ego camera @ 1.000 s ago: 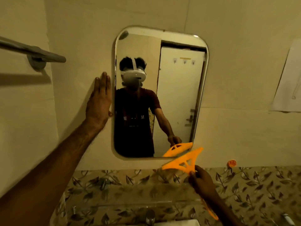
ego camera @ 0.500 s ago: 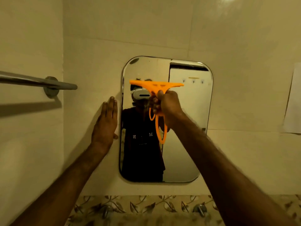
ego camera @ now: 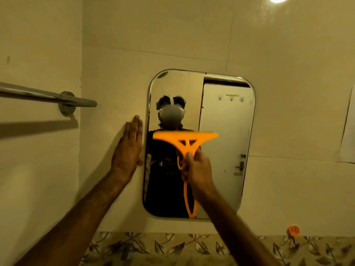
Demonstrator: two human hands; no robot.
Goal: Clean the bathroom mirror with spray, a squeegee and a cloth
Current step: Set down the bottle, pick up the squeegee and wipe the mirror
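A rounded rectangular mirror (ego camera: 226,143) hangs on the cream tiled wall. An orange squeegee (ego camera: 185,138) lies against the glass, its blade level across the mirror's middle left, and its handle loop hangs down to the lower edge. My right hand (ego camera: 196,171) grips the squeegee's handle just under the blade. My left hand (ego camera: 128,148) rests flat on the wall, fingers together and pointing up, right beside the mirror's left edge. No spray bottle or cloth is in view.
A chrome towel bar (ego camera: 48,96) juts from the left wall at head height. A band of leaf-patterned tiles (ego camera: 172,246) runs below the mirror. A small orange object (ego camera: 293,230) sits at the lower right, and a pale sheet (ego camera: 348,131) hangs at the right edge.
My right hand brought the squeegee up from below the mirror to near its top, then drew it down to the middle of the glass. My left hand stayed on the wall.
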